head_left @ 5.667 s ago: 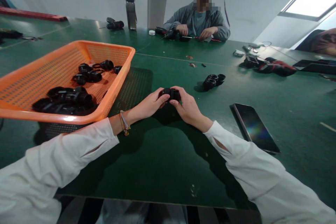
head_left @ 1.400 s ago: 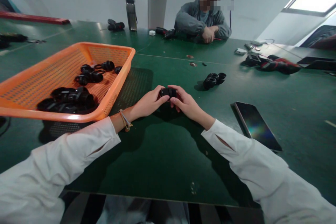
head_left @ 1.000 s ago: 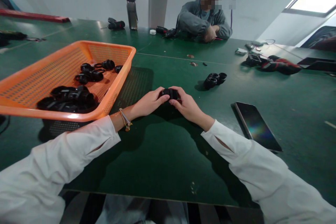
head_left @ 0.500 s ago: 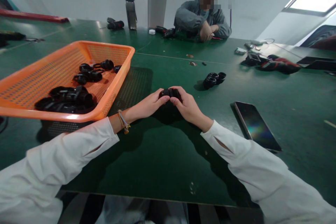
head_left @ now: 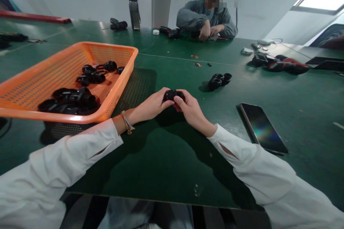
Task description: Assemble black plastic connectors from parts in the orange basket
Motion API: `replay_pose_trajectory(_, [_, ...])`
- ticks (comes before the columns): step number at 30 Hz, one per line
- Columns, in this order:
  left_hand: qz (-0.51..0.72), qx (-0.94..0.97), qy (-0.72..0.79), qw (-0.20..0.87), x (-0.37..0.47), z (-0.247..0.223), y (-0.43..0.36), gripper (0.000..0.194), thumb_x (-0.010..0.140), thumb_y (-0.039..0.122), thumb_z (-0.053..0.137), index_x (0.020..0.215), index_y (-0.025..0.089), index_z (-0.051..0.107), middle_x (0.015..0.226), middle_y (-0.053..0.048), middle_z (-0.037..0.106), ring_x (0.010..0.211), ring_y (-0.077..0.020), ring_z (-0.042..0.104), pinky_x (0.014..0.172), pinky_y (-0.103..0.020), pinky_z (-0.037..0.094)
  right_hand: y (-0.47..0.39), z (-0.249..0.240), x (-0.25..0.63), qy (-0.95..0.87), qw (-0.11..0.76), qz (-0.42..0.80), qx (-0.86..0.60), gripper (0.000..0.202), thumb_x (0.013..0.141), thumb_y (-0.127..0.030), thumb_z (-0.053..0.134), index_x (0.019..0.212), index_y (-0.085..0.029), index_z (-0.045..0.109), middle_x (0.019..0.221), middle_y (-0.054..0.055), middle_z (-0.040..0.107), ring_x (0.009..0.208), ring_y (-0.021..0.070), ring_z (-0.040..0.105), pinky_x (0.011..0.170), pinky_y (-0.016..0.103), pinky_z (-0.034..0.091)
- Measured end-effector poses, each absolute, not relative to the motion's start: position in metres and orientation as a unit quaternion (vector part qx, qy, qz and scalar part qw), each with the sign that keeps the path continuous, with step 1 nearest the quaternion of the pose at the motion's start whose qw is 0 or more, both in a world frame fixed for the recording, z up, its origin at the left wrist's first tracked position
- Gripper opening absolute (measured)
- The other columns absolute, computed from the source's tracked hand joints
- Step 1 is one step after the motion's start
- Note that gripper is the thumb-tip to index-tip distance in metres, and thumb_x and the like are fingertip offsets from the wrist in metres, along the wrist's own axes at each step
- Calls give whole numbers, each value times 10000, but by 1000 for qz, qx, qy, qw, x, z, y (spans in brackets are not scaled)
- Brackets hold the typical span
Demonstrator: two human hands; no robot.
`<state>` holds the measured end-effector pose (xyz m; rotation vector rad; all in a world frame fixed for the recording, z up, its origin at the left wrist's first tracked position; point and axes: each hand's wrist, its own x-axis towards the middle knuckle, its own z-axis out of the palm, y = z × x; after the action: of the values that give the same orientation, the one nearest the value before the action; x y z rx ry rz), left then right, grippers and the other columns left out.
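Note:
Between both hands, above the green table [head_left: 166,171], is a small black part [head_left: 171,95]. My left hand [head_left: 154,105] grips its left side, fingers wrapped behind it. My right hand [head_left: 190,107] closes on its right side with the thumb pressed on the front. Fingers cover much of the part, so its full shape is hidden. Beyond my right hand lies a black piece with round openings [head_left: 219,81]. To the left, an orange perforated basket [head_left: 122,87] holds several similar glossy black parts [head_left: 73,100].
A phone [head_left: 263,128] lies right of my right hand. Across the table a person in a grey jacket [head_left: 193,16] leans on the far edge, near black tools [head_left: 173,33]. A bottle [head_left: 134,12] stands farther left; a red-black item [head_left: 287,65] lies at right.
The black part has turned slightly in my hands, and my right thumb has shifted onto its front. Across the table, the person's hands have moved apart a little.

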<state>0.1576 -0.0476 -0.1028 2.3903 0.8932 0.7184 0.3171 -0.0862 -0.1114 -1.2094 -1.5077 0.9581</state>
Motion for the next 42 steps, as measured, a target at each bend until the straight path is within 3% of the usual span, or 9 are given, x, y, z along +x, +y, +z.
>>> replay_pose_trajectory(7, [268, 882, 329, 204, 158, -105, -48, 249, 878, 356, 447, 1017, 149, 449, 1024, -108, 581, 948, -227, 583, 832, -357, 476, -86, -113, 315, -595, 476, 414, -498, 364, 781, -469, 524, 982, -166, 523, 583, -52, 502, 492, 86, 487, 471, 225, 364])
replay_pose_trajectory(13, [254, 858, 386, 225, 163, -105, -51, 231, 889, 342, 413, 991, 145, 477, 942, -94, 598, 872, -226, 608, 778, -368, 491, -76, -114, 318, -596, 454, 445, -491, 350, 761, -463, 508, 966, -180, 502, 550, -69, 481, 434, 82, 450, 427, 222, 347])
replay_pose_trajectory(16, [246, 864, 382, 218, 165, -106, -52, 285, 873, 346, 442, 1062, 135, 473, 1020, -118, 595, 929, -236, 601, 817, -384, 487, -74, -112, 321, -622, 448, 404, -500, 326, 720, -423, 559, 938, -184, 516, 618, -45, 535, 495, 96, 493, 492, 243, 396])
replay_pose_trajectory(20, [235, 874, 387, 176, 165, -111, -52, 504, 805, 319, 549, 1224, 89, 390, 1206, -183, 524, 1117, -274, 524, 954, -425, 426, -74, -112, 324, -654, 460, 329, -503, 288, 660, -366, 616, 870, -182, 547, 760, 7, 619, 670, 144, 579, 627, 281, 450])
replay_pose_trajectory(24, [243, 865, 417, 137, 165, -114, -54, 541, 801, 251, 523, 1275, 59, 346, 1151, -173, 535, 1076, -252, 537, 924, -402, 451, -67, -112, 335, -657, 456, 235, -553, 317, 656, -382, 621, 883, -165, 575, 782, 36, 645, 664, 166, 584, 636, 303, 455])
replay_pose_trajectory(27, [240, 870, 419, 100, 165, -111, -59, 506, 809, 237, 495, 1264, 63, 360, 1123, -157, 537, 1045, -241, 540, 894, -393, 467, -58, -109, 351, -657, 419, 102, -618, 370, 647, -389, 646, 931, -156, 606, 781, 54, 659, 661, 180, 575, 645, 311, 448])
replay_pose_trajectory(31, [220, 888, 401, 40, 167, -106, -64, 458, 821, 216, 464, 1247, 69, 383, 1123, -149, 537, 1052, -246, 526, 898, -398, 462, -47, -104, 375, -624, 327, -12, -709, 403, 751, -436, 566, 1002, -128, 633, 844, 105, 679, 725, 212, 595, 690, 328, 442])
replay_pose_trajectory(36, [202, 912, 356, -20, 168, -104, -65, 401, 831, 200, 447, 1215, 89, 421, 1119, -136, 546, 1043, -240, 518, 901, -379, 447, -42, -100, 389, -575, 219, -41, -787, 470, 793, -518, 508, 1030, -134, 643, 937, 157, 686, 830, 269, 625, 699, 350, 449])
replay_pose_trajectory(42, [150, 932, 311, -107, 170, -100, -68, 257, 837, 170, 426, 1062, 110, 533, 1023, -119, 577, 932, -234, 533, 790, -342, 442, -40, -96, 398, -515, 178, -39, -837, 526, 823, -511, 480, 1166, -125, 578, 985, 192, 672, 936, 320, 628, 759, 411, 456])
